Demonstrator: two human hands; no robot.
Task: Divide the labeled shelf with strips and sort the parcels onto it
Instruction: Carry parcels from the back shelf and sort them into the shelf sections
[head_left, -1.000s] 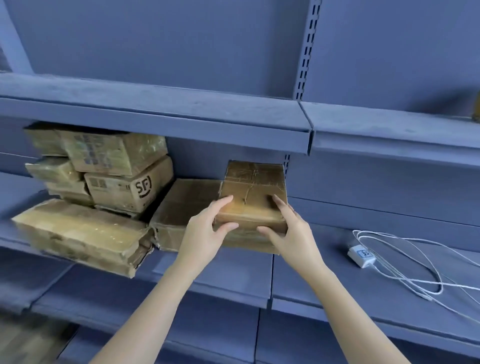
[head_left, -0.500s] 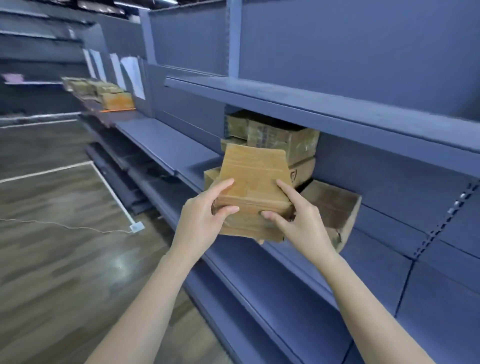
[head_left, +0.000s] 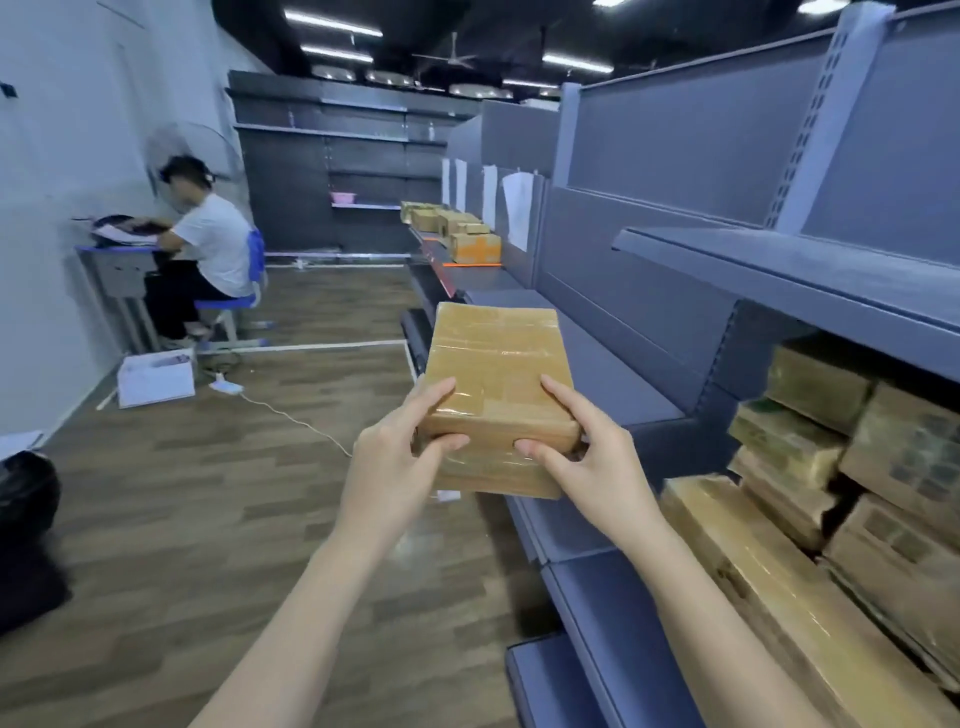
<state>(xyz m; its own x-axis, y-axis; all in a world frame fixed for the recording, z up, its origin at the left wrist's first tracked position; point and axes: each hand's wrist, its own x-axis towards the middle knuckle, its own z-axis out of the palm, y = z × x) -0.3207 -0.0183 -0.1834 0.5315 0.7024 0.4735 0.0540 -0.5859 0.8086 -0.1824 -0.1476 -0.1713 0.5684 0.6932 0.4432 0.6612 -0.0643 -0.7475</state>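
I carry a flat brown taped parcel (head_left: 496, 358) in front of me, above the aisle floor, with a second parcel (head_left: 498, 475) under it. My left hand (head_left: 397, 462) grips the near left corner, thumb on the front edge. My right hand (head_left: 592, 457) grips the near right corner. A pile of parcels (head_left: 831, 467) lies on the blue shelf at the right. Far down the aisle, more parcels (head_left: 470, 241) sit on a shelf (head_left: 470, 280) with an orange strip along its front and paper labels (head_left: 517, 210) on the back panel.
Blue shelving (head_left: 779, 270) runs along the right side. A seated person (head_left: 208, 249) works at a desk at the far left. A white box (head_left: 156, 376) and a cable (head_left: 291, 418) lie on the wooden floor. A dark object (head_left: 26, 525) stands at the left edge.
I have lifted the parcels off the shelf and turned left, away from the pile, to face down the aisle. Both hands keep the same grip.
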